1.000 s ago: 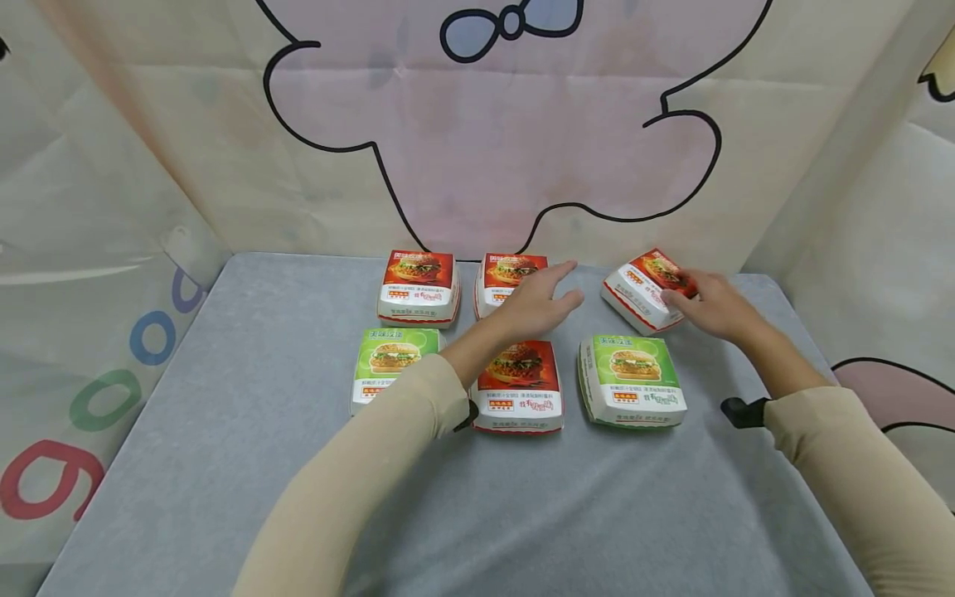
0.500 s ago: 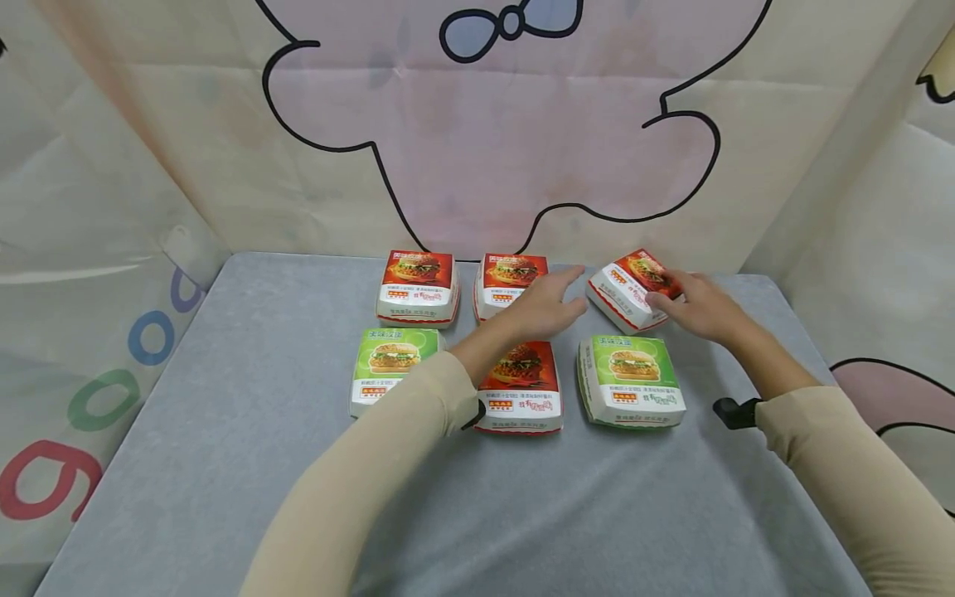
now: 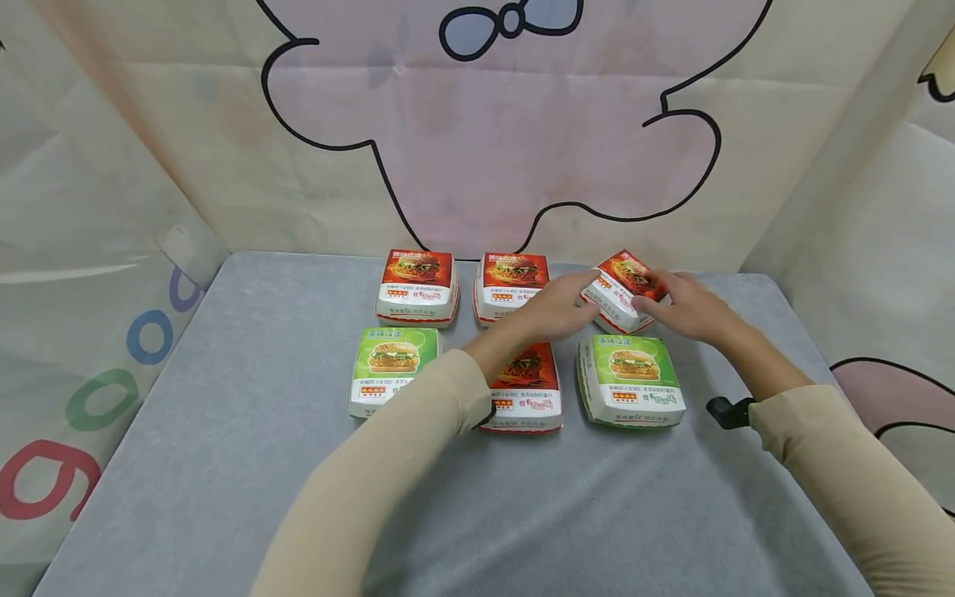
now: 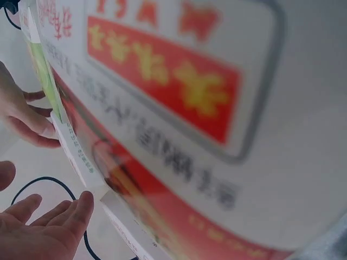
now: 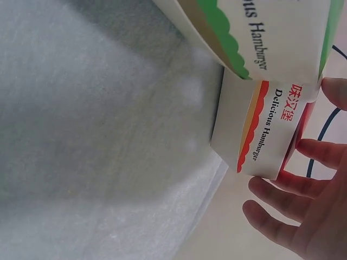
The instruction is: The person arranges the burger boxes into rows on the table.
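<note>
In the head view my right hand [image 3: 688, 308] holds a red-and-white burger box [image 3: 613, 305] at its right side, thumb on the near side and fingers at the far side. The box stands turned at an angle at the back right. In the right wrist view, fingertips of the right hand [image 5: 309, 200] meet the box [image 5: 271, 130] labelled "Delicious Hamburger". My left hand [image 3: 559, 308] reaches to the left side of that box, its fingers extended; firm contact there cannot be made out. Two more red burger boxes [image 3: 415, 286] [image 3: 513, 278] stand further left along the back.
A front row holds a green burger box [image 3: 395, 358], a red one [image 3: 525, 390] partly under my left forearm, and another green one [image 3: 634, 381]. Grey cloth [image 3: 224, 431] covers the table. Printed curtains [image 3: 477, 149] rise behind and at both sides.
The angled red burger box has slid left with my right hand on it. My left hand has moved slightly right, up to its left side. The other boxes stand unchanged.
</note>
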{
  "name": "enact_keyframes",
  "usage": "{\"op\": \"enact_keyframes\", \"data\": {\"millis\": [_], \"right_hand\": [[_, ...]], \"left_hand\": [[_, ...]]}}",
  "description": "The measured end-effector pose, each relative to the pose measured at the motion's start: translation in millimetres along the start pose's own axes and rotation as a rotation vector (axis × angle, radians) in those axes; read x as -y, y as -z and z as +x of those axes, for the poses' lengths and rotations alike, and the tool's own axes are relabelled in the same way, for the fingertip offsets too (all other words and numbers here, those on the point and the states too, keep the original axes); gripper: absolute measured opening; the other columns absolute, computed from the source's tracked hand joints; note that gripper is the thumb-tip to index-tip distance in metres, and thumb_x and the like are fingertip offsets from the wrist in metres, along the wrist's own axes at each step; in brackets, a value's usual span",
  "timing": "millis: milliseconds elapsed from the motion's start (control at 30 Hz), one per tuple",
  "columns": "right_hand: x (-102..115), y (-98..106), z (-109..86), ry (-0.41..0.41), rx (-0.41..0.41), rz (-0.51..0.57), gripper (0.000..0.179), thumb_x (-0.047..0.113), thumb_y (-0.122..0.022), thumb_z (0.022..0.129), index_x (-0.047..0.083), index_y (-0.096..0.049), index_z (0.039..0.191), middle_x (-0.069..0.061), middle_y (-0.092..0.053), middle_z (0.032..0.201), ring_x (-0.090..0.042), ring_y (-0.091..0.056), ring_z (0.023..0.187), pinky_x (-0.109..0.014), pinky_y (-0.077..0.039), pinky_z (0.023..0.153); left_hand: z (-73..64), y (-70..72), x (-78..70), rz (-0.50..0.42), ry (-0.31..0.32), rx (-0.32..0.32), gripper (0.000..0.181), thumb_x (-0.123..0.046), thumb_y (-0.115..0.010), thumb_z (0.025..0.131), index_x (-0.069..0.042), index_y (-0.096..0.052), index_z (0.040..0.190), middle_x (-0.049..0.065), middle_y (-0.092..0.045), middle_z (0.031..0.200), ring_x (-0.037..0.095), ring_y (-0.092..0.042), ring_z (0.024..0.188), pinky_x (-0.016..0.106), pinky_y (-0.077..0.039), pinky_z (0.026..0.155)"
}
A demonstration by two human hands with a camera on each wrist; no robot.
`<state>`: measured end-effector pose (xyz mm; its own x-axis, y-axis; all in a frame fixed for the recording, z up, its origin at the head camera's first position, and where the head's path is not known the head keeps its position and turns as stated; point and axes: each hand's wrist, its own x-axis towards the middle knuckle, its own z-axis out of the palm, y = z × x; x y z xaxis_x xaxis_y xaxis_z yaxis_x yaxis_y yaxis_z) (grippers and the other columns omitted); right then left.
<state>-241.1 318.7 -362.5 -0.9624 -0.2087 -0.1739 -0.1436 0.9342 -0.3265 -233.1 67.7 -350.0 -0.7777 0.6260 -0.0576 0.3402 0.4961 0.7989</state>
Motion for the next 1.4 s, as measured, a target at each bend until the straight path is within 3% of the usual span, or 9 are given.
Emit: {"op": "enact_keyframes", "data": {"millis": [300, 733, 867, 967, 1100, 1233, 1400], "right_hand": [[4.1, -0.1, -0.6, -0.006, 0.036, 0.015, 0.077, 0.045, -0.054, 0.100, -0.006, -0.029, 0.151, -0.037, -0.032, 0.145, -0.052, -0.031, 0.131, -0.072, -0.034, 0.097], [1.1, 2.2, 1.3, 0.025, 0.071, 0.025, 0.076, 0.042, -0.054, 0.101, -0.007, -0.025, 0.153, -0.038, -0.029, 0.148, -0.053, -0.028, 0.134, -0.073, -0.032, 0.099], [1.6, 1.8, 1.9, 0.024, 0.072, 0.033, 0.076, 0.042, -0.055, 0.101, -0.006, -0.026, 0.153, -0.037, -0.029, 0.149, -0.053, -0.027, 0.135, -0.073, -0.032, 0.099], [1.6, 2.3, 2.2, 0.031, 0.076, 0.033, 0.075, 0.041, -0.054, 0.101, -0.006, -0.026, 0.153, -0.038, -0.029, 0.149, -0.054, -0.028, 0.135, -0.073, -0.031, 0.100], [0.8, 2.2, 1.9, 0.030, 0.079, 0.033, 0.074, 0.040, -0.054, 0.101, -0.005, -0.026, 0.153, -0.038, -0.028, 0.149, -0.055, -0.028, 0.135, -0.073, -0.031, 0.100], [0.5, 2.2, 1.7, 0.028, 0.081, 0.036, 0.074, 0.041, -0.054, 0.101, -0.004, -0.026, 0.153, -0.038, -0.027, 0.150, -0.055, -0.028, 0.135, -0.074, -0.031, 0.099], [0.0, 2.1, 2.5, 0.042, 0.080, 0.043, 0.074, 0.040, -0.055, 0.101, -0.003, -0.027, 0.154, -0.037, -0.027, 0.151, -0.054, -0.027, 0.136, -0.074, -0.030, 0.100]], "left_hand": [[3.6, -5.5, -2.9, 0.080, 0.056, 0.060, 0.058, -0.014, -0.045, 0.103, -0.010, -0.026, 0.158, 0.011, -0.032, 0.159, 0.019, -0.027, 0.147, 0.030, -0.028, 0.115], [9.0, 0.2, -7.4, 0.118, 0.032, 0.072, 0.057, -0.009, -0.043, 0.102, -0.005, -0.027, 0.157, 0.014, -0.035, 0.157, 0.020, -0.032, 0.144, 0.027, -0.029, 0.113], [11.3, 1.4, -10.0, 0.151, 0.049, 0.084, 0.057, -0.011, -0.042, 0.102, -0.006, -0.027, 0.157, 0.013, -0.034, 0.158, 0.020, -0.029, 0.146, 0.027, -0.025, 0.116], [11.1, 1.3, -11.3, 0.153, 0.080, 0.115, 0.057, -0.013, -0.041, 0.103, -0.008, -0.026, 0.158, 0.014, -0.032, 0.158, 0.020, -0.030, 0.145, 0.028, -0.030, 0.112], [11.1, 0.0, -11.5, 0.141, 0.105, 0.157, 0.056, -0.014, -0.039, 0.104, -0.008, -0.025, 0.158, 0.015, -0.026, 0.162, 0.023, -0.021, 0.149, 0.031, -0.027, 0.114], [13.8, -2.7, -10.8, 0.147, 0.107, 0.168, 0.057, -0.014, -0.040, 0.103, -0.008, -0.026, 0.158, 0.012, -0.024, 0.163, 0.023, -0.009, 0.153, 0.032, -0.014, 0.120], [17.4, -6.2, -11.1, 0.153, 0.136, 0.177, 0.060, -0.015, -0.043, 0.101, -0.010, -0.025, 0.158, 0.008, -0.025, 0.163, 0.020, -0.003, 0.153, 0.030, -0.010, 0.120]]}}
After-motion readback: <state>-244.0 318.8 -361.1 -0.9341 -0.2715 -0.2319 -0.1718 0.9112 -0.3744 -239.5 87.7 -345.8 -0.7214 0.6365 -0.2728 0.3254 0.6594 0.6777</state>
